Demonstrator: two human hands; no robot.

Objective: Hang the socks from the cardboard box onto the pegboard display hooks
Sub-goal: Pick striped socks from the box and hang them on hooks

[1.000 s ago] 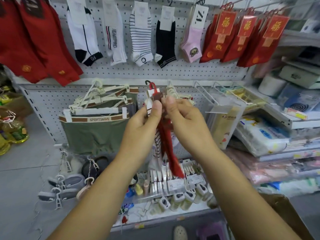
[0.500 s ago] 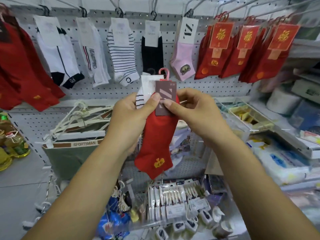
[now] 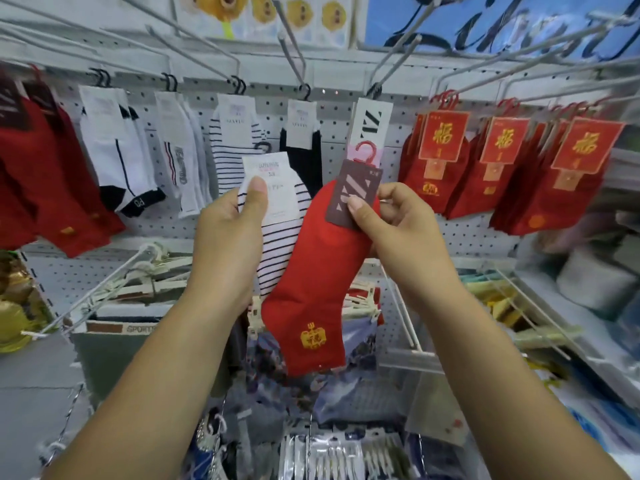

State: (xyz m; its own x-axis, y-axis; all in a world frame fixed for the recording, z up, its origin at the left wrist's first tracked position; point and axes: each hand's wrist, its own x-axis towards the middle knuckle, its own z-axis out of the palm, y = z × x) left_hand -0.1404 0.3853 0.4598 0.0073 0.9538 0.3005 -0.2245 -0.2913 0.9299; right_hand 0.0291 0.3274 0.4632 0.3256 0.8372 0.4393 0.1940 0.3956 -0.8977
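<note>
In the head view, the only one here, the left hand (image 3: 230,244) grips the striped sock (image 3: 280,247) with its thumb pressed on the white card (image 3: 273,188). The right hand (image 3: 398,233) pinches the brown card (image 3: 353,194) of the red sock (image 3: 311,282) between thumb and curled fingers. The red sock hangs straight down, with its red hanger hook (image 3: 367,152) sticking up above the card. Half a second ago the 2 hands were together, thumbs almost meeting on the brown card and the 2 socks stacked as 1 bundle. Now the hands are apart, the striped sock is drawn left and the red one right, though the red cuff overlaps the striped sock's edge. The view has also tipped up, so the pegboard (image 3: 339,109) and its long wire hooks (image 3: 294,60) fill the top of the frame. Both socks are in front of the board, not yet on any hook, and the cardboard box is out of view. The split likely means sorting is done and each sock can go to its own hook. The hung striped socks (image 3: 230,140) just above the left hand look like the match for the striped one. The hung red socks (image 3: 52,181) at far left, with dark cards, seem to suit the red one better than the gold-lettered red packs (image 3: 436,157) on the right.
</note>
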